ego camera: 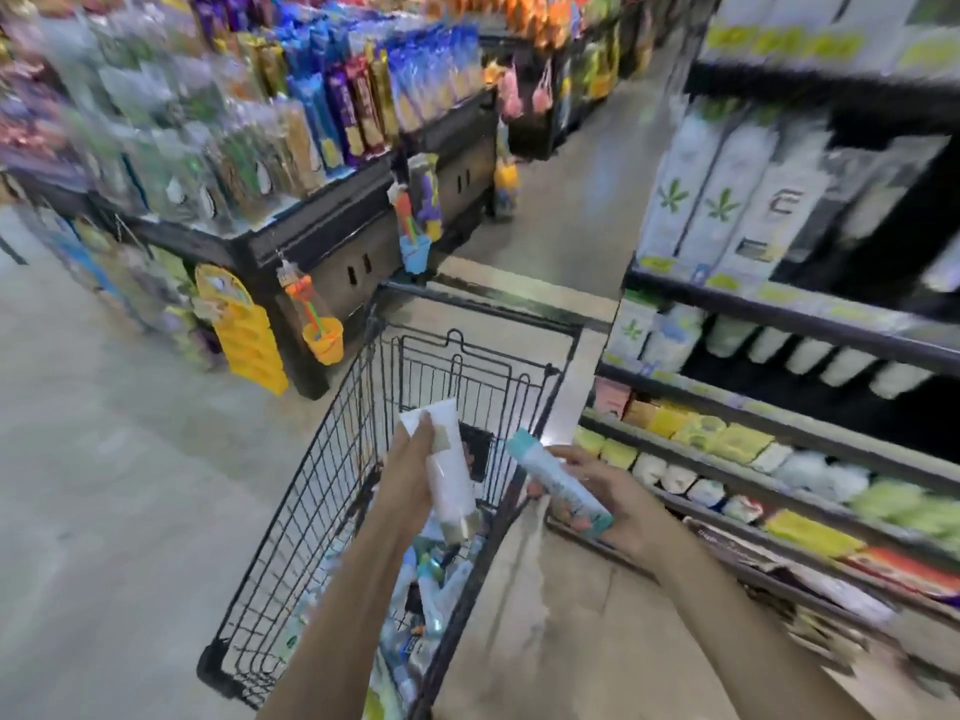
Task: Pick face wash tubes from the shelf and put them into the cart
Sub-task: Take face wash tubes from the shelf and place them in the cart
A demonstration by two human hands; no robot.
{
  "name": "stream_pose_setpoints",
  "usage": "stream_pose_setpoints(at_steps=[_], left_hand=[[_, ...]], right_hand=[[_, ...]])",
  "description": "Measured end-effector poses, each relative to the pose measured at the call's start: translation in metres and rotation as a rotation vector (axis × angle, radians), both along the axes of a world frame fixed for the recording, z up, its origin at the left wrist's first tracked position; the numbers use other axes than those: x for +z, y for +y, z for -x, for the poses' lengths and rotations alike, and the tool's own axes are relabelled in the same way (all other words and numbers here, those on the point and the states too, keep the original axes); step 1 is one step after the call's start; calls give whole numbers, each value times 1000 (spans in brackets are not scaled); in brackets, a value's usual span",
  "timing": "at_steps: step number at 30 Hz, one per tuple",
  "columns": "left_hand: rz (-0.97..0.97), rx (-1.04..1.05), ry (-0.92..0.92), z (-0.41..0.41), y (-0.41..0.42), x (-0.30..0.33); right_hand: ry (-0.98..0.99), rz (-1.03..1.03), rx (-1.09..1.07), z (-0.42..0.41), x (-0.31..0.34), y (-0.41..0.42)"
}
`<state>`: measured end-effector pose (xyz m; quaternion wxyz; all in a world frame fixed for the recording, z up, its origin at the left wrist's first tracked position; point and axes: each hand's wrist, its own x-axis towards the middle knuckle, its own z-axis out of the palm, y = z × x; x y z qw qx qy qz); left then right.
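My left hand [410, 472] grips a white face wash tube with a gold cap [451, 475], holding it over the black wire cart [332, 475]. My right hand [608, 491] holds a white and teal tube [558, 483] at the cart's right rim, just outside the basket. Several tubes and packets [426, 605] lie in the bottom of the cart. On the right, the shelf [779, 314] carries white tubes and boxes in rows.
A dark display stand [322, 236] with snack packets is on the left, with hanging toys and a yellow rack [249, 330] on its side. The aisle floor [104, 459] runs on the left and ahead between the shelves. The picture is blurred by motion.
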<state>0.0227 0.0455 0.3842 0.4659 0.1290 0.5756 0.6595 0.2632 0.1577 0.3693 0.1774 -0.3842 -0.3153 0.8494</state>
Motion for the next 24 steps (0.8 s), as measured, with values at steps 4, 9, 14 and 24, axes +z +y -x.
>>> stream_pose_setpoints(at_steps=[4, 9, 14, 24], left_hand=[[4, -166, -42, -46, 38, 19], [13, -371, -114, -118, 74, 41], [-47, -558, -44, -190, 94, 61], [-228, -586, 13, -308, 108, 104]], right_hand=[[-118, -242, -44, -61, 25, 0], [-251, -348, -196, -143, 57, -9], [-263, -400, -306, -225, 71, -14], [-118, -317, -631, -342, 86, -27]])
